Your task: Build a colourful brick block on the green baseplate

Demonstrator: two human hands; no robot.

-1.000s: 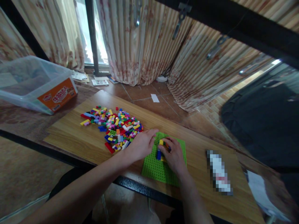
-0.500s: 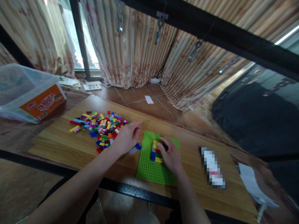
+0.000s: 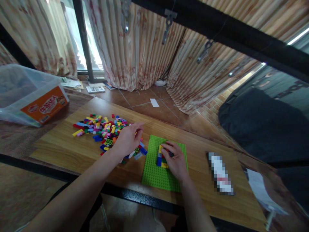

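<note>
Half curled, right hand [image 3: 175,158] touches bricks [image 3: 159,161]; left hand [image 3: 129,138] cupped.

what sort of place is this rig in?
Likely a room in a home, though I can't be sure: patterned curtains by bright glass, a tiled floor, and toy bricks on a wood-look tabletop.

The head-worn camera looks forward and down at both hands [image 3: 127,138].
</note>
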